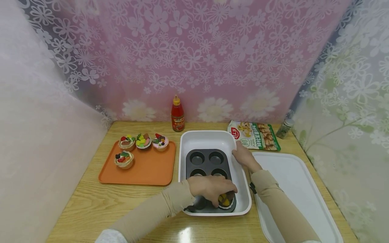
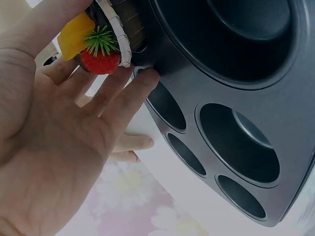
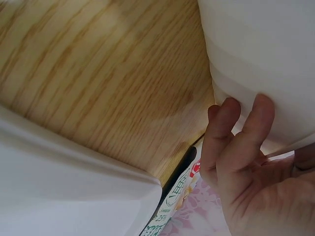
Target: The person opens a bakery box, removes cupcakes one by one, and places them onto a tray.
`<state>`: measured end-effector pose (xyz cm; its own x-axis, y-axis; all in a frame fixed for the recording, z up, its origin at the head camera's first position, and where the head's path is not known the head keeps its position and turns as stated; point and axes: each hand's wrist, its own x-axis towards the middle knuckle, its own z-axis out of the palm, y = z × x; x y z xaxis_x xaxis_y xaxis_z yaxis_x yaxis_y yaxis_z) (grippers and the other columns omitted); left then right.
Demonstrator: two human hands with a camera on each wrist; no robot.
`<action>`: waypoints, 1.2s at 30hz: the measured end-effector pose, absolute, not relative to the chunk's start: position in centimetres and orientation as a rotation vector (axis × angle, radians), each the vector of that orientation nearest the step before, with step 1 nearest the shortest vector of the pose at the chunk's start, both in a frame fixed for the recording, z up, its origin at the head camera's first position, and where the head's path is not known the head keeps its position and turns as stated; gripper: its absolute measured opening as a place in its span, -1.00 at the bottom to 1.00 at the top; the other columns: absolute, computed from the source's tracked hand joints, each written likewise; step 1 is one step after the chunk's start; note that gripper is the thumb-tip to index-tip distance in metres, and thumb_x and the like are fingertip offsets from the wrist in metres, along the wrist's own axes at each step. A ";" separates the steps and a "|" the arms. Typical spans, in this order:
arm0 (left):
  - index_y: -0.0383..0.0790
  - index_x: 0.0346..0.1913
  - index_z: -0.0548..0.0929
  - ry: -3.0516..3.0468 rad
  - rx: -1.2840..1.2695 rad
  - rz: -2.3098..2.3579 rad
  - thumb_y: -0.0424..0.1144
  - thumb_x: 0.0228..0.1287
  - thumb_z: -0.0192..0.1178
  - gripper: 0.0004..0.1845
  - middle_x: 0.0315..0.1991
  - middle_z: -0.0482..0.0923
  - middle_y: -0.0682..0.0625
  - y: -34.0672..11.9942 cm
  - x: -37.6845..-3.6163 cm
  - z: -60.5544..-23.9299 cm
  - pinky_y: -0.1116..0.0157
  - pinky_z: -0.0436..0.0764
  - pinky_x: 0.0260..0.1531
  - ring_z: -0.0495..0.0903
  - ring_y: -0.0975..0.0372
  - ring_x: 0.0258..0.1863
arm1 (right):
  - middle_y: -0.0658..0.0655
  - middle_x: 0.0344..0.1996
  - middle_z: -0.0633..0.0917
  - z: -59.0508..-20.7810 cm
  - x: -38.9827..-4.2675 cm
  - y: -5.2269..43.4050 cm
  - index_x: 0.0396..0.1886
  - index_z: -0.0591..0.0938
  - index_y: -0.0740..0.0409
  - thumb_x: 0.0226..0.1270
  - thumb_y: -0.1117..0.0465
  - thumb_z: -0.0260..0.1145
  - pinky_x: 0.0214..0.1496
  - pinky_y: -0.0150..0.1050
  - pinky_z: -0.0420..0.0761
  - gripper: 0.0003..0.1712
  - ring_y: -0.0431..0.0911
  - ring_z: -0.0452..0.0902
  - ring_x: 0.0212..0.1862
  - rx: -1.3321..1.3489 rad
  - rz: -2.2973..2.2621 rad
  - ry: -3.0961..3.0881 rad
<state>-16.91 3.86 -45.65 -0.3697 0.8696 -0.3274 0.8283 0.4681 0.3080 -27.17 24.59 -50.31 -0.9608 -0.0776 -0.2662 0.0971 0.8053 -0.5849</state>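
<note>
Gripping a fruit-topped cupcake (image 1: 226,200) from above, left hand (image 1: 211,189) has fingers curled round it at the near right cup of the muffin tin (image 1: 206,165). Tin sits in the white basin (image 1: 212,138), mid-table. Right hand (image 1: 244,158) holds the basin's right rim, fingers pressed flat against its outer wall.

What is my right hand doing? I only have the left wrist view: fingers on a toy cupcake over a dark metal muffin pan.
Observer: Your right hand grips the right rim of the white rectangular baking dish that holds the muffin pan.
Operator: Where are the other cupcakes?
Observer: Four sit on the orange plastic tray, left of the dish.
Operator: Which cup am I at?
Observer: Your left hand holds the cupcake at the pan's near right cup.
</note>
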 end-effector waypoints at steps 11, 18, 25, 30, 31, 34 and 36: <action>0.09 0.36 0.49 2.309 1.468 0.043 -0.20 0.01 0.67 -0.17 0.21 0.54 0.23 4.1 -16.5 -45.7 0.52 0.50 -0.02 0.48 0.37 0.08 | 0.54 0.46 0.39 -50.4 -27.1 24.8 0.58 0.07 0.41 0.59 0.18 -0.07 0.38 0.29 0.54 -0.30 0.36 0.46 0.41 -0.002 -0.898 2.730; 0.04 0.33 0.46 2.335 1.516 -0.013 -0.16 0.04 0.65 -0.21 0.18 0.54 0.18 4.2 -16.2 -45.9 0.53 0.48 -0.02 0.47 0.36 0.05 | 0.52 0.44 0.41 -50.6 -27.2 24.9 0.59 0.07 0.38 0.58 0.16 -0.08 0.33 0.29 0.59 -0.29 0.34 0.49 0.38 0.005 -0.912 2.726; 0.01 0.26 0.44 2.331 1.480 0.019 -0.14 0.05 0.65 -0.25 0.11 0.53 0.15 4.2 -16.1 -45.6 0.54 0.47 -0.03 0.46 0.36 0.02 | 0.53 0.44 0.41 -50.7 -27.3 24.9 0.59 0.06 0.39 0.57 0.16 -0.08 0.31 0.29 0.60 -0.28 0.33 0.51 0.36 -0.009 -0.911 2.724; -0.08 0.33 0.38 2.267 1.420 0.155 -0.19 0.12 0.60 -0.23 0.08 0.46 0.10 3.9 -16.7 -45.3 0.56 0.47 -0.05 0.46 0.37 -0.05 | 0.52 0.44 0.42 -50.7 -27.4 24.8 0.59 0.07 0.39 0.58 0.16 -0.08 0.32 0.27 0.59 -0.28 0.29 0.51 0.34 -0.013 -0.912 2.734; -0.10 0.35 0.37 2.253 1.410 0.182 -0.19 0.14 0.59 -0.22 0.09 0.45 0.10 3.9 -16.8 -45.3 0.56 0.47 -0.04 0.45 0.37 -0.05 | 0.52 0.43 0.42 -50.7 -27.4 24.8 0.59 0.07 0.40 0.58 0.16 -0.08 0.31 0.27 0.59 -0.29 0.29 0.51 0.33 -0.014 -0.909 2.734; -0.13 0.41 0.36 2.228 1.379 0.255 -0.20 0.16 0.58 -0.19 0.13 0.44 0.10 3.6 -17.1 -45.4 0.56 0.47 0.02 0.44 0.38 -0.02 | 0.51 0.42 0.44 -50.7 -27.4 24.8 0.58 0.07 0.39 0.58 0.16 -0.07 0.30 0.25 0.60 -0.29 0.27 0.52 0.30 -0.009 -0.900 2.736; -0.12 0.45 0.35 2.223 1.375 0.278 -0.19 0.19 0.56 -0.18 0.16 0.44 0.10 3.5 -17.3 -45.5 0.55 0.47 0.04 0.44 0.38 0.00 | 0.51 0.42 0.44 -50.7 -27.4 24.8 0.58 0.08 0.40 0.58 0.16 -0.07 0.29 0.24 0.60 -0.30 0.26 0.52 0.28 -0.015 -0.890 2.738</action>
